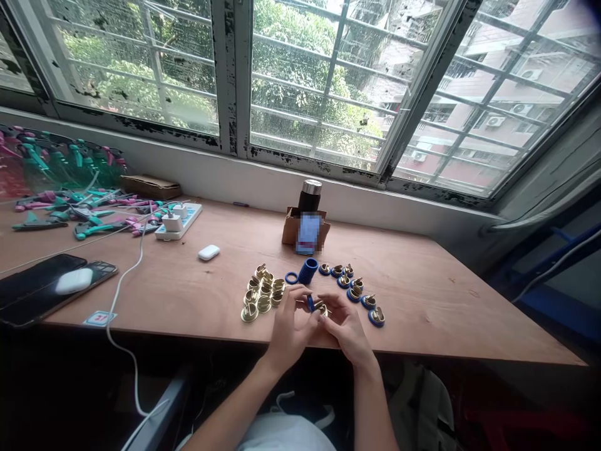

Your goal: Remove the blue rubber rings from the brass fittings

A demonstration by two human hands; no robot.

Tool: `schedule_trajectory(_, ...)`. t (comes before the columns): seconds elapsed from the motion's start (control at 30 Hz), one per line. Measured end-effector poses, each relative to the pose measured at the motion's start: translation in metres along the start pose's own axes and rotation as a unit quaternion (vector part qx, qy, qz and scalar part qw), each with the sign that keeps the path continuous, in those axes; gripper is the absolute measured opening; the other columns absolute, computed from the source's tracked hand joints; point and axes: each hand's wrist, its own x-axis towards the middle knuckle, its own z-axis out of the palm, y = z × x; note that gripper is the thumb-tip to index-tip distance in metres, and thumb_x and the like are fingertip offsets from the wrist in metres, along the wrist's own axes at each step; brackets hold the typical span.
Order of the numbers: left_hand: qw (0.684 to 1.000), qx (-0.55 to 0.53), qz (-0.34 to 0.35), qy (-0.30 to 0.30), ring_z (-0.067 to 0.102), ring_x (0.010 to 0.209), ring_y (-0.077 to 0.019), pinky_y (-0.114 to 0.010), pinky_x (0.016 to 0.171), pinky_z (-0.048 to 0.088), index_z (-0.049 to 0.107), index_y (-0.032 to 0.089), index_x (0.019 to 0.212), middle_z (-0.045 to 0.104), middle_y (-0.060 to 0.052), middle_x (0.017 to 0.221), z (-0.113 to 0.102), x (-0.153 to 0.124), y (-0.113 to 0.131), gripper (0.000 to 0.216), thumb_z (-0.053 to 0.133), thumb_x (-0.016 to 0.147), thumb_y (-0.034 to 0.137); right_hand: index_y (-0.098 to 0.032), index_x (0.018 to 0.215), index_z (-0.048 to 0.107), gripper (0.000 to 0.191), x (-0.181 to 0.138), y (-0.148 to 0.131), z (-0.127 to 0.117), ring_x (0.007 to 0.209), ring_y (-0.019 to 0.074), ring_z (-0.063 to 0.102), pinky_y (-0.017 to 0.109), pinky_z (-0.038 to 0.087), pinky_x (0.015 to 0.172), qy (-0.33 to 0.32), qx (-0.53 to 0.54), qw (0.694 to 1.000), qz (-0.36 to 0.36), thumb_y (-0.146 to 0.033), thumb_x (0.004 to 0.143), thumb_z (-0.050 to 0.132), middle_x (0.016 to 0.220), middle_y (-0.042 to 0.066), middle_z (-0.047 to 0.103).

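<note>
Close to the table's front edge, my left hand (290, 322) pinches a blue ring (310, 303) between its fingers. Beside it, my right hand (346, 327) grips a gold metal fitting (322, 309), partly hidden by the fingers. The ring and the fitting are close together; whether they touch I cannot tell. To the left lies a cluster of bare gold metal fittings (263, 303). Beyond my hands stand a stack of blue rings (308, 270) and one loose blue ring (292, 277). Off to the right, several gold fittings with blue rings around their bases (369, 302) sit in a loose slanting row.
A cardboard box (290, 228) holds a dark bottle (309, 198) and a blurred screen. Leftward are a white earbud case (209, 252), a power strip (188, 222), phones (42, 291), a white cable (123, 275) and heaped pliers (94, 216). The wooden table (451, 300) ends below my hands.
</note>
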Motion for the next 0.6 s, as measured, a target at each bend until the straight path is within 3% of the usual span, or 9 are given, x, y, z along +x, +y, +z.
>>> schedule_trajectory(0.23,0.99,0.089,0.092,0.066,0.064,0.088,-0.0157,-0.031,0.079,0.058,0.058,0.023,0.124,0.06,-0.008,0.119,0.006,-0.011,-0.005,0.031,0.069,0.094,0.022,-0.024,0.115,0.074,0.036,0.007,0.006,0.001,0.103,0.0239,0.072,0.038,0.058,0.095,0.095,-0.026,0.995,0.023,-0.036,0.083,0.085,0.114,0.007,0.076)
schedule_trajectory(0.6,0.985,0.079,0.153,0.015,0.069,0.1,-0.0215,-0.034,0.083,0.062,0.061,0.023,0.125,0.068,-0.009,0.115,0.005,-0.014,-0.008,0.039,0.074,0.088,0.021,-0.021,0.1,0.065,0.025,0.034,0.021,0.011,0.092,0.0243,0.076,0.037,0.062,0.085,0.112,-0.12,0.986,0.013,-0.036,0.084,0.078,0.101,0.008,0.077)
